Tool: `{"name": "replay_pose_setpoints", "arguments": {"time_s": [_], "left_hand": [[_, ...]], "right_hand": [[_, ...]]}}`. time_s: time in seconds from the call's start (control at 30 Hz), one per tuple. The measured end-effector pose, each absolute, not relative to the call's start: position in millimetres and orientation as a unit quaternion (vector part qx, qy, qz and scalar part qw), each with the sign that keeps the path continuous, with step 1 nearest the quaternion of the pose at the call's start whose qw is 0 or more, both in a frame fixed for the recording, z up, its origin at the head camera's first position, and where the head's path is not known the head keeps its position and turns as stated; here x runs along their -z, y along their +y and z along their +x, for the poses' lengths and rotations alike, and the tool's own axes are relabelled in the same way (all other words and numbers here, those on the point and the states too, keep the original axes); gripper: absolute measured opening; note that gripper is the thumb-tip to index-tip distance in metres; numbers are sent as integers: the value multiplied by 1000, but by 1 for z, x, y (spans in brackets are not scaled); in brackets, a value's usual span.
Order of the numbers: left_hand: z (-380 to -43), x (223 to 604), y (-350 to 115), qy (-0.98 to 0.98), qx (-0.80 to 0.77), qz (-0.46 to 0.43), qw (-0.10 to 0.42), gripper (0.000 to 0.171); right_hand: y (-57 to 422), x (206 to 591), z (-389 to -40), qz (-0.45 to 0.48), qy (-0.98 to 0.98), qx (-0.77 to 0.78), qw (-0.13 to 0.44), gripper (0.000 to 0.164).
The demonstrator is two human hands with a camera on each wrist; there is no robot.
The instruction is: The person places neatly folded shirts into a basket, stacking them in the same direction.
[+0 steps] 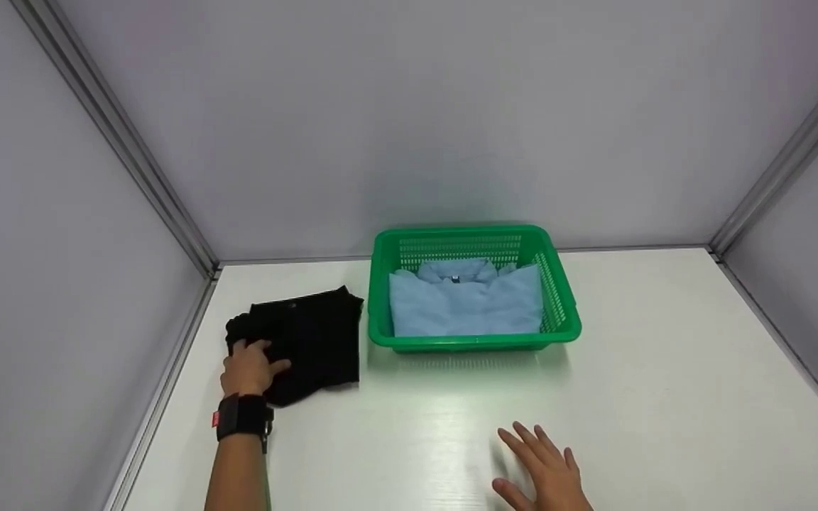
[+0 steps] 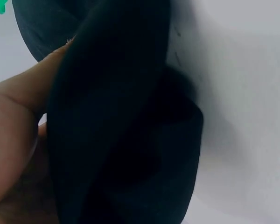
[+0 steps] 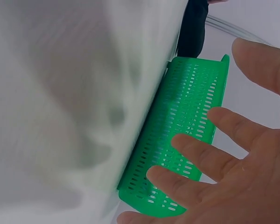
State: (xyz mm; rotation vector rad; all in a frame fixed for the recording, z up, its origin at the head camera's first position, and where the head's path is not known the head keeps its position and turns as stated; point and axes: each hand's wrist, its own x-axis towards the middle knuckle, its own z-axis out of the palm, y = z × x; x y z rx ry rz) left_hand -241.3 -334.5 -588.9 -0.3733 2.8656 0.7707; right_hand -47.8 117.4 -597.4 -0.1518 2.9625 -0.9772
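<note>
A folded black garment [image 1: 320, 341] lies on the left of the white table; its exact kind cannot be told. My left hand [image 1: 247, 369] grips its left part. In the left wrist view, the thumb [image 2: 25, 88] goes behind a raised fold of the black cloth [image 2: 121, 116], and most of the fingers are hidden. My right hand [image 1: 547, 472] hovers at the table's front with its fingers spread, holding nothing. Beyond it stands a green plastic basket [image 1: 476, 342] with a folded light blue collared shirt [image 1: 466, 305] inside. The right wrist view shows the basket's slotted side [image 3: 177, 130] behind the fingers.
The white table [image 1: 395, 440] is bounded by a grey back wall [image 1: 451, 128] and side walls [image 1: 47, 284] with metal corner strips. The basket stands close to the back wall, just right of the black garment.
</note>
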Motion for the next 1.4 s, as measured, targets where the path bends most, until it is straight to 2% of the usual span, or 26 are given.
{"name": "replay_pose_setpoints", "arguments": {"time_s": [0.5, 0.8, 1.4], "left_hand": [[-224, 594, -331, 961, -242, -115, 60, 67], [-211, 592, -329, 964, -239, -108, 47, 65], [-182, 598, -327, 968, -227, -106, 25, 61]], "right_hand": [[110, 602, -45, -66, 948, 308, -39, 58], [106, 598, -45, -69, 946, 317, 1, 60], [95, 598, -41, -101, 948, 302, 20, 63]]}}
